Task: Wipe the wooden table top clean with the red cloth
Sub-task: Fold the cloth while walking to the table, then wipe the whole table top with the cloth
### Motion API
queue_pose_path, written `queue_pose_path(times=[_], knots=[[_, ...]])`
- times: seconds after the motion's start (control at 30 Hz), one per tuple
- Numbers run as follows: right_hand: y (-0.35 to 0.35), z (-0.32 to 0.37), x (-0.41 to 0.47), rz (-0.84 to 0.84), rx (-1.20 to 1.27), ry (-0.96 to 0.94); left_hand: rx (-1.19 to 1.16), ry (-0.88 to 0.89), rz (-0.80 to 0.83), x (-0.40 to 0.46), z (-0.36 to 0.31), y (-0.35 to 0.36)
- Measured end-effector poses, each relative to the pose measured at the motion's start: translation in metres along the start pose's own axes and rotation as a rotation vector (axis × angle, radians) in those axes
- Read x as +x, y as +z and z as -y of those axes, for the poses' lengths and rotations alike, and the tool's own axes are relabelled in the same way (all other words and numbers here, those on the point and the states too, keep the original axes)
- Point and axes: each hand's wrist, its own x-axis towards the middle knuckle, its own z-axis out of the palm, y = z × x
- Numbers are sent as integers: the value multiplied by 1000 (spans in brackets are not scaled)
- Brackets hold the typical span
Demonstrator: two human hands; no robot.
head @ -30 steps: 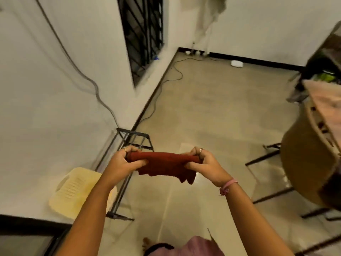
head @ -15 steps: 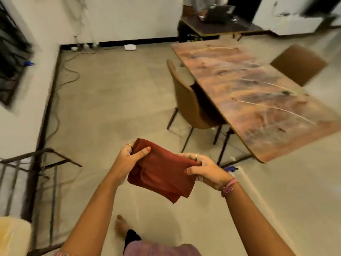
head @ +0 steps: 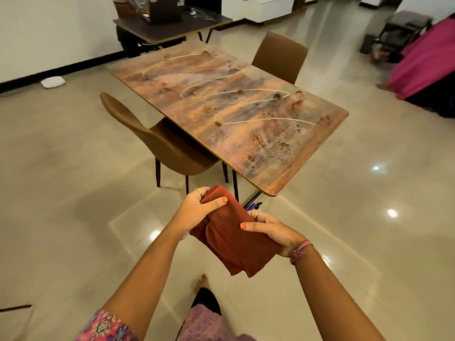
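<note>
Holding the folded red cloth (head: 234, 238), both hands' fingers pinch it, left hand (head: 197, 209) and right hand (head: 273, 231), near the dirty tabletop (head: 229, 114).

You see a brown chair (head: 157, 141) tucked in on one long side and a second brown chair (head: 279, 56) on the far side. Beyond them a dark side table (head: 172, 27) carries a laptop (head: 162, 9). A white disc-shaped device (head: 53, 81) lies on the glossy tiled floor (head: 61, 180) by the wall, and pink fabric (head: 428, 62) drapes at the right.
</note>
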Motion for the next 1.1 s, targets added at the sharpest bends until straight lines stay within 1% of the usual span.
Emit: queue_pose_path(times=[0.1,0.3,0.37,0.43,0.53,0.57,0.67,0.73,0.77,0.83,0.87,0.9,0.93,0.97,1.03,1.07,1.1], knots=[[-13,16,20,-31,-45,40,20,11,45,37,-8,10],[-31,58,62,-52,-59,44,45,18,37,97,-28,11],[-41,65,79,-90,6,34,38,10,39,121,-33,8],[-53,69,92,-143,107,7,2,-3,-16,143,-35,6],[-76,80,100,-278,216,-7,-81,-87,-195,168,-31,3],[-86,86,102,-319,243,-20,-111,-129,-232,174,-28,3],[-121,113,110,-460,220,-111,-165,-285,-234,189,-14,5],[-147,134,123,-580,69,-153,-212,-382,-256,200,-4,11],[-161,143,132,-636,-66,-168,-237,-420,-282,206,-1,16],[-189,158,154,-731,-454,-200,-292,-492,-349,218,4,27],[-200,164,167,-744,-658,-211,-333,-521,-382,223,4,35],[-210,167,181,-718,-831,-222,-375,-545,-404,228,3,44],[-217,168,195,-654,-965,-223,-410,-568,-418,232,2,53],[-219,164,208,-562,-1061,-206,-431,-589,-417,235,0,61],[-220,150,231,-313,-1234,-128,-498,-628,-412,244,0,79],[-218,138,238,-215,-1323,-101,-535,-639,-401,247,1,87],[-217,127,243,-158,-1397,-106,-560,-644,-391,250,2,95]])
